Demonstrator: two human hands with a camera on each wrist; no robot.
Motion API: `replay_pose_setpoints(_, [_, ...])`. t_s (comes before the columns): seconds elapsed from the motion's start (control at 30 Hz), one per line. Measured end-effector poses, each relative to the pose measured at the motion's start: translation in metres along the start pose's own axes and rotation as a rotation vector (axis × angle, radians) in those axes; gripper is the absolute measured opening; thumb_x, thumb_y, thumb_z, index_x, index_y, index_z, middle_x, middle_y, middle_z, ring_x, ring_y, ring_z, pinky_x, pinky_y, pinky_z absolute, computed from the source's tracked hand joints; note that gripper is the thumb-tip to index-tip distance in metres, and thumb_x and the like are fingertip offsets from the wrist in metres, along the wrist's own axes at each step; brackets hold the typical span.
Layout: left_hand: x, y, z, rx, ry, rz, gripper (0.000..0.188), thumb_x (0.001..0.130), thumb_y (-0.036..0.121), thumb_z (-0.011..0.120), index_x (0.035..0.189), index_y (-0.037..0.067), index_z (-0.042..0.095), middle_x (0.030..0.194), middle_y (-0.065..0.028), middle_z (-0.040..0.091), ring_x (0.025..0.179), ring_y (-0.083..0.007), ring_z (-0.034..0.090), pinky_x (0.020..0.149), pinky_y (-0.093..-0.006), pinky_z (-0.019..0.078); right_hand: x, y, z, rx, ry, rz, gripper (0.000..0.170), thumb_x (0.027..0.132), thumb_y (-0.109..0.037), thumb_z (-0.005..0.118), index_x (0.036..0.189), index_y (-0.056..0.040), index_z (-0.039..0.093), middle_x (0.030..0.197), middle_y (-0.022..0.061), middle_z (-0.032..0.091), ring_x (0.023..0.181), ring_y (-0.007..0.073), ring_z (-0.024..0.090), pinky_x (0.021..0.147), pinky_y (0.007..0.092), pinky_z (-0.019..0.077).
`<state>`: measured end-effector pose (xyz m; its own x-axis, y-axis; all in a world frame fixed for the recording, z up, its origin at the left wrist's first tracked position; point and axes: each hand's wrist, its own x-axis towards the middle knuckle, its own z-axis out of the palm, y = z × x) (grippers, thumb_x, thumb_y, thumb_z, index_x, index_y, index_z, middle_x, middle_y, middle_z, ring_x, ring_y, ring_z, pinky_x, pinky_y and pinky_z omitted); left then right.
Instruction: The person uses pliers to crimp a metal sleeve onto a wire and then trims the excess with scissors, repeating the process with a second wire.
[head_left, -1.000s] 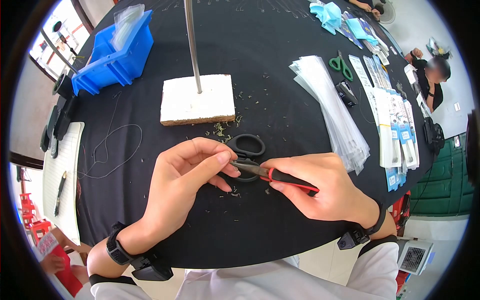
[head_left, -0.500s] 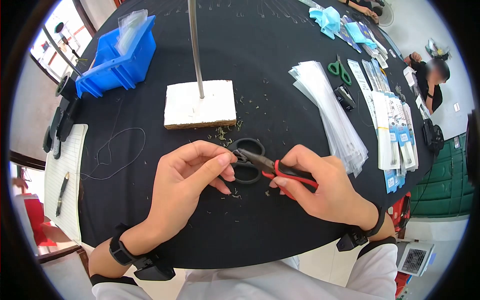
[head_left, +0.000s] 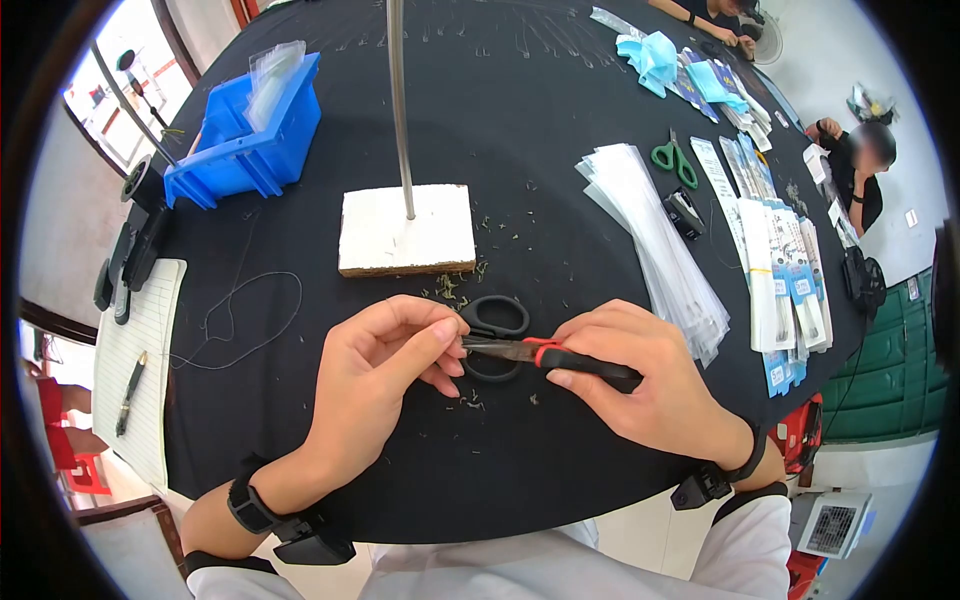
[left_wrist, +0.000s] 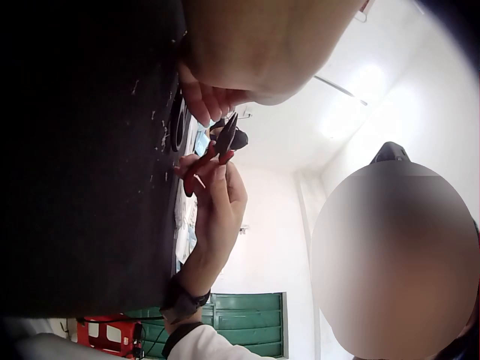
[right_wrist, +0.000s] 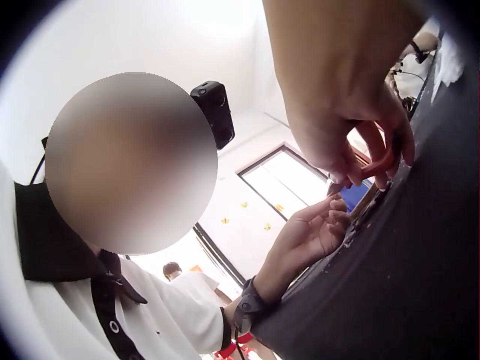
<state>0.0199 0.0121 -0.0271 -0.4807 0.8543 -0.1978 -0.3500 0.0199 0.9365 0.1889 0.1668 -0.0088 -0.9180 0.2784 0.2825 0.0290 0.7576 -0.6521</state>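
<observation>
My right hand (head_left: 650, 370) grips pliers (head_left: 595, 368) with red and black handles. Their closed nose points left, right at the fingertips of my left hand (head_left: 380, 370). Thumb and index finger of that hand pinch a small thin piece, mostly hidden; I cannot tell what it is. Beneath the pliers, black scissors (head_left: 498, 299) lie on the dark cloth, only their handle loops showing. The left wrist view shows the pliers (left_wrist: 227, 139) from low down. In the right wrist view, the left hand (right_wrist: 311, 236) faces the pliers' tip.
A white block (head_left: 375, 235) with an upright metal rod (head_left: 398, 110) stands beyond my hands, yellowish scraps (head_left: 448, 285) beside it. Leftward are a blue bin (head_left: 240, 150), a notebook (head_left: 150, 400) and a pen (head_left: 131, 395). Plastic sleeves (head_left: 650, 250) and green-handled scissors (head_left: 676, 165) lie right.
Half a second ago the pliers' jaws were parted around a small dark piece near the left fingertips; now they are closed and level. The head view has tilted, so table things appear lower.
</observation>
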Motion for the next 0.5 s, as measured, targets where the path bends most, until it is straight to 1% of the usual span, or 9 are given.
replay_pose_setpoints(0.13, [0.0003,-0.0013,-0.0016,-0.021,0.017,0.02,0.018,0.091,0.012,0.057,0.096,-0.004,0.062,0.082,-0.0086,0.062,0.072,-0.0135,0.061,0.064,-0.0265,0.0531,0.0005,0.0008,-0.0005,-0.055,0.031,-0.011,0.016,0.073,-0.009,0.073,0.084,-0.001,0.064,0.082,0.0091,0.062,0.075,0.0257,0.057,0.062,0.0337,0.0456])
replay_pose_setpoints(0.23, [0.0004,-0.001,-0.0026,-0.054,0.011,0.003,0.018,0.091,0.013,0.057,0.097,-0.003,0.062,0.083,-0.0097,0.063,0.075,-0.0153,0.063,0.065,-0.0276,0.0538,-0.0004,-0.0007,-0.0034,-0.197,0.021,0.061,0.017,0.074,-0.009,0.072,0.086,-0.0013,0.063,0.087,0.0095,0.059,0.083,0.0264,0.056,0.066,0.0332,0.0458])
replay_pose_setpoints(0.33, [0.0003,0.0002,-0.0012,-0.093,0.006,-0.027,0.017,0.091,0.014,0.056,0.096,-0.002,0.061,0.086,-0.0107,0.064,0.081,-0.0178,0.065,0.067,-0.0293,0.0542,-0.0006,0.0053,0.0009,-0.341,0.07,0.089,0.019,0.074,-0.007,0.071,0.088,-0.0014,0.061,0.092,0.0106,0.056,0.089,0.0266,0.053,0.068,0.0337,0.0446])
replay_pose_setpoints(0.43, [-0.0007,0.0021,0.0033,-0.081,0.011,-0.039,0.014,0.091,0.013,0.055,0.094,0.0,0.059,0.088,-0.0109,0.063,0.085,-0.0198,0.065,0.068,-0.0306,0.054,0.0,0.0049,0.0044,-0.407,0.118,0.043,0.021,0.073,-0.007,0.071,0.09,-0.0014,0.06,0.095,0.0117,0.055,0.093,0.026,0.051,0.067,0.0348,0.0436])
replay_pose_setpoints(0.5, [-0.0015,0.0022,0.0037,-0.066,-0.003,-0.047,0.013,0.091,0.013,0.055,0.094,0.0,0.059,0.09,-0.0118,0.064,0.088,-0.0211,0.065,0.07,-0.0315,0.0542,0.0071,-0.0022,0.0054,-0.42,0.234,-0.074,0.02,0.072,-0.007,0.071,0.088,-0.0019,0.06,0.09,0.01,0.055,0.087,0.0247,0.053,0.065,0.0349,0.0436])
